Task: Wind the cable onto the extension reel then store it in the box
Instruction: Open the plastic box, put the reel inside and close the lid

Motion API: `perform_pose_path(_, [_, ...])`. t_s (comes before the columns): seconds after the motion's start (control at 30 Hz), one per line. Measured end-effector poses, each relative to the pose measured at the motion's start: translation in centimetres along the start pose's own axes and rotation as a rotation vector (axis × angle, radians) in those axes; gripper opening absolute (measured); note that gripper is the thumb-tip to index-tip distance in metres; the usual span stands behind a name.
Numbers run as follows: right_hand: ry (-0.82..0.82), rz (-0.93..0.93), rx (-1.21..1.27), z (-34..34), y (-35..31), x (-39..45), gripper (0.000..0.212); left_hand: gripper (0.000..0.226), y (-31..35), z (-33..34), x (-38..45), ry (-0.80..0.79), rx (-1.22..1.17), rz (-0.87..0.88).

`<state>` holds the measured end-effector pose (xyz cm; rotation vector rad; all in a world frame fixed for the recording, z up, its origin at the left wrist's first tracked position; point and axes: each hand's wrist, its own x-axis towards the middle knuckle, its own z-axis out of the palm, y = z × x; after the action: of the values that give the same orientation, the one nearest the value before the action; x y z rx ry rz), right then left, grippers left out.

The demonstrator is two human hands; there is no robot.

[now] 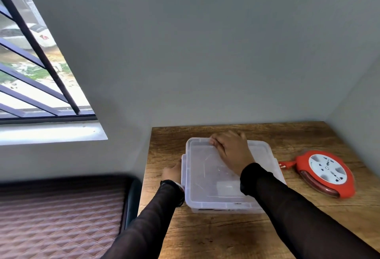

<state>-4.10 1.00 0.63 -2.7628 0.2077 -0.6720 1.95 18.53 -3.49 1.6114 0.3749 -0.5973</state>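
Red round plastic extension reel (326,173) with white socket face is lying flat on the wooden bench (205,234), near its right edge, cable wound in. Clear rectangular plastic box (205,184) is sitting apart to its left, lid on. Right hand (230,149) is resting on the lid's far edge, grip closed over it; left hand (171,173) is pressing the box's left side latch, grip state: cannot tell.

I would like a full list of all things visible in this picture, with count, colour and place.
box: one, clear plastic, lid on, middle of the table
extension reel: one, red with a white socket face, lying flat on the table to the right of the box, cable wound in
plug: one, red, at the reel's left side
table: one, brown wood, in the wall corner
window: one, dark bars, upper left
seat: one, brown quilted, lower left
left hand: at the box's left edge
right hand: on the lid's far edge
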Motion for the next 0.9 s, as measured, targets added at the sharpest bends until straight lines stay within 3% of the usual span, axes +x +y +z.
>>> perform_pose_path(0.13, [0.032, -0.074, 0.018, -3.7, -0.4, 0.6, 0.024, 0.037, -0.1, -0.2, 0.5, -0.022, -0.006, 0.027])
perform_pose_path(0.27, [0.053, -0.016, 0.093, -7.9, 1.1, -0.1, 0.022, 0.030, 1.7, -0.6, 0.7, -0.086, 0.131, -0.009])
perform_pose_path(0.33, [0.090, 0.041, 0.107, -9.7, 2.4, -1.1, 0.020, 0.037, 3.4, -0.6, 0.7, -0.013, 0.372, 0.174])
perform_pose_path(0.43, [0.217, 0.144, 0.075, -12.7, 5.3, -3.7, 0.019, 0.024, 5.8, 1.7, -0.8, 0.051, 0.535, 0.489])
perform_pose_path(0.63, [0.438, 0.313, -0.010, -19.6, 11.1, -11.4, 0.032, 0.018, 6.2, 12.8, -7.2, -0.249, 0.647, 0.841])
perform_pose_path(0.77, [0.389, 0.356, -0.076, -21.1, 13.8, -18.0, 0.032, 0.017, 3.9, 20.9, -10.3, -0.449, 0.704, 0.916])
perform_pose_path(0.9, [0.306, 0.466, -0.163, -19.7, 15.9, -24.1, 0.028, 0.023, 0.8, 27.4, -11.5, -0.548, 0.781, 0.906])
